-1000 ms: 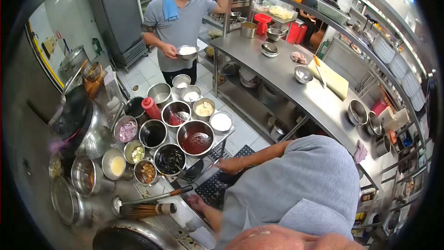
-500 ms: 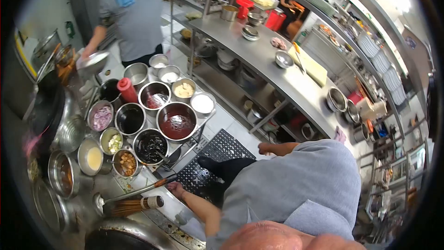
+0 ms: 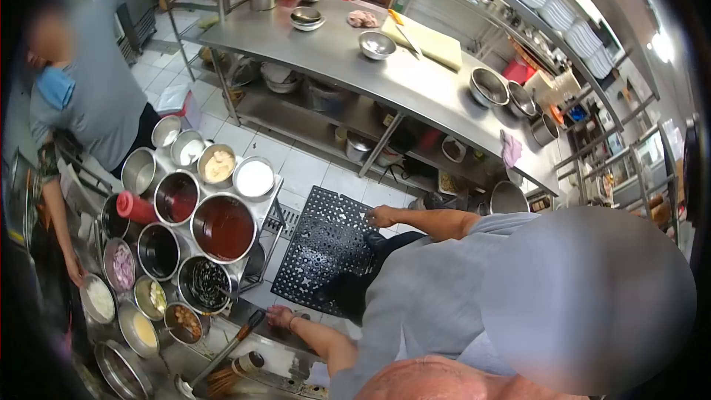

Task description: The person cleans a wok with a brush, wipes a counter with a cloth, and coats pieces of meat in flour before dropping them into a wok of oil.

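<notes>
My left hand (image 3: 280, 316) is at the counter's edge, right beside the dark handle end of a ladle (image 3: 222, 355). Its fingers are loosely apart, and nothing shows in them. Over the floor mat's far side hangs my right hand (image 3: 381, 216), fingers slightly bent and holding nothing. Ahead of my left hand, metal pots hold red-brown sauce (image 3: 224, 227), glossy black sauce (image 3: 205, 284), brown chunks (image 3: 184, 322), chopped pale green pieces (image 3: 150, 298) and a yellow liquid (image 3: 139, 330). A bundle of thin sticks (image 3: 221, 383) lies by the ladle.
A co-worker (image 3: 96, 96) in grey stands at the far left, one hand by a bowl of white food (image 3: 98, 298). A black perforated mat (image 3: 311, 252) covers the floor. The steel table (image 3: 333, 37) carries a cutting board (image 3: 429, 41), a knife (image 3: 406, 33) and bowls.
My view has swung to the right, so the pots and co-worker sit farther left. The co-worker's bowl has come down beside the pots. My hands remain free, the left still near the ladle.
</notes>
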Action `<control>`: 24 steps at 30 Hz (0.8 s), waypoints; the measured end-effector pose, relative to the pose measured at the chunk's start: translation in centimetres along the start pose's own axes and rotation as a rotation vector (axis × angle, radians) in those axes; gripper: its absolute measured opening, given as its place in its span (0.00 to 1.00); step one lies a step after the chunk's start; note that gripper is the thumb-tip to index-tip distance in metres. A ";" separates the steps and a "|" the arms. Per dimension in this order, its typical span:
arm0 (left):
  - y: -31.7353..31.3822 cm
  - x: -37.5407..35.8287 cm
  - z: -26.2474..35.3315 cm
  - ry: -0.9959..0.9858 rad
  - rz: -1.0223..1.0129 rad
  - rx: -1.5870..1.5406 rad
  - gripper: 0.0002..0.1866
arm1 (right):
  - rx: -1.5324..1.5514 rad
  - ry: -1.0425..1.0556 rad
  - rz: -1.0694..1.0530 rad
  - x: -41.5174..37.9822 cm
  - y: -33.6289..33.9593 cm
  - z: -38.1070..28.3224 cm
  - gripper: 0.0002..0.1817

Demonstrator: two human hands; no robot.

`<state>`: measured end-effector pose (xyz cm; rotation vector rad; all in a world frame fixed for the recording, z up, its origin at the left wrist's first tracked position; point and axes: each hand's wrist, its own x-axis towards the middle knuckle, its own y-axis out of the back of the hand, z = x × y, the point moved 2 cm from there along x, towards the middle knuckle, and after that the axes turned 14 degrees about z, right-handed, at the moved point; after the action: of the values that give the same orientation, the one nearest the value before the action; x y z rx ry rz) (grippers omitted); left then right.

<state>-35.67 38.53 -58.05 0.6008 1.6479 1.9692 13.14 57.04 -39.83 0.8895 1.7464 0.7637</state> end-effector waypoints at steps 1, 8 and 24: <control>0.8 -0.4 0.3 -0.005 0.049 -0.009 0.25 | -0.038 -0.074 -0.075 -0.4 0.3 1.3 0.27; -1.4 -5.8 2.2 0.641 -0.355 -0.825 0.19 | 0.149 -0.428 -0.217 -7.7 -2.8 12.2 0.32; 10.2 -21.7 19.8 -0.770 -0.574 0.151 0.15 | -0.269 -0.997 1.357 -26.1 23.9 44.5 0.35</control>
<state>-7.49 38.59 -44.97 0.7190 1.2746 1.0200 66.64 51.76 -21.32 1.8239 -0.0034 1.0375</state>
